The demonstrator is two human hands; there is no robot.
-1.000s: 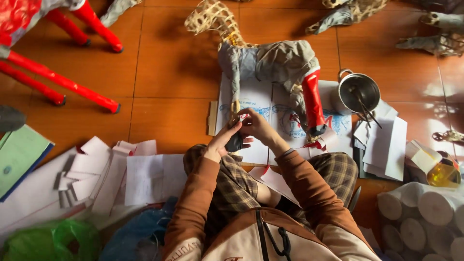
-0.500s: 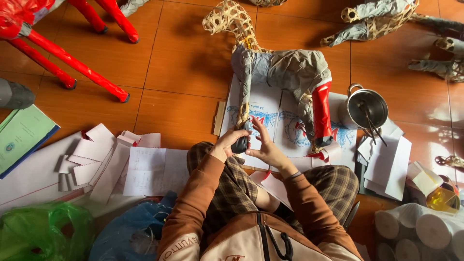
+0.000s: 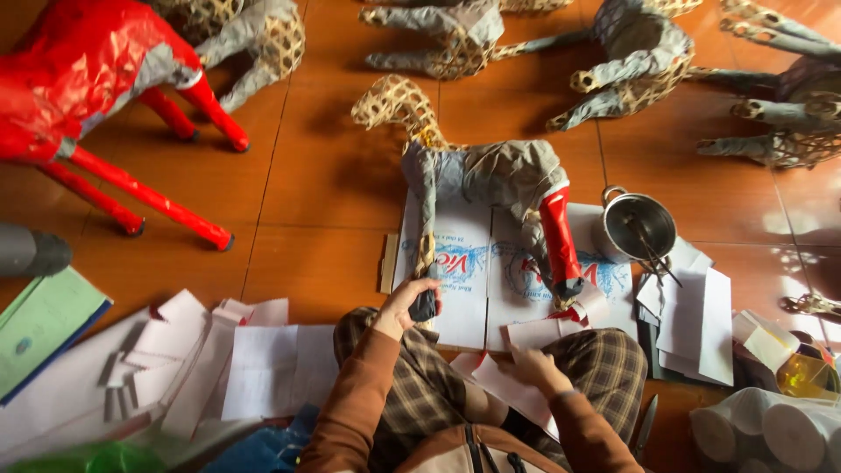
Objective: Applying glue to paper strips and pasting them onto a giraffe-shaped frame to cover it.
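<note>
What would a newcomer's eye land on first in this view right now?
Most likely the bright red paper-covered animal figure standing at the upper left on the tiled floor. Next, the half-covered woven figure in the centre, standing on flattened cardboard with one red leg; the left hand grips its dark front foot. The right hand rests on white paper sheets over the lap.

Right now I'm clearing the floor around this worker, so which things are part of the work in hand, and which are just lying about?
In hand:
left hand gripping the dark foot of the woven animal frame
right hand on a white paper sheet
metal pot close by

Lying about:
red animal figure
green folder
grey frames beyond
</note>
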